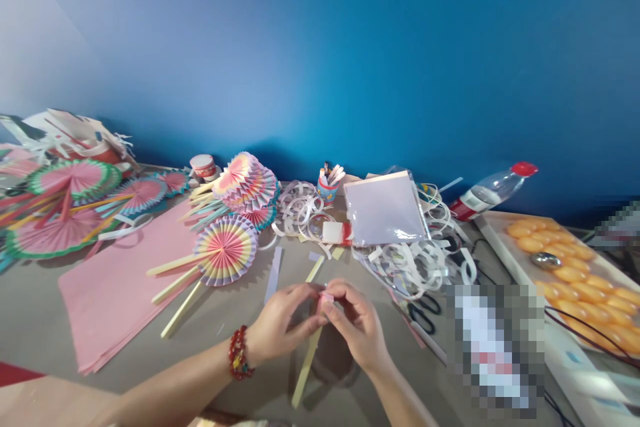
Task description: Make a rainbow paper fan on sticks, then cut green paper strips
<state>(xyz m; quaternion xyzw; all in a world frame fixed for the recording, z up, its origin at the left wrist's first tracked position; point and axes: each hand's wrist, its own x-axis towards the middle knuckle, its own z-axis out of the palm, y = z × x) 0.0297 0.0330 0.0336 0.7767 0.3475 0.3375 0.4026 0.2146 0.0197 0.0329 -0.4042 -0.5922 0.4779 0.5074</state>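
At the lower middle, my left hand (287, 321) and my right hand (357, 323) meet with fingertips pinched on a small pink piece (326, 299), apparently paper; the fingers hide much of it. A red bead bracelet (240, 352) is on my left wrist. Beneath my hands a pale yellow strip (305, 370) lies on the grey table (260, 387), and a lilac strip (273, 273) lies left of them. Farther left rests a round pleated paper fan (226, 250) in pink, yellow and lilac, with pale yellow sticks (181, 310).
Pink sheets (110, 300) and more fans (75, 180) lie left. Behind are a small cup (327, 192), white curled strips (410, 267) and a plastic-wrapped pack (385, 210). Black-handled scissors (424, 313), a bottle (487, 193) and a tray of orange objects (500, 227) are right.
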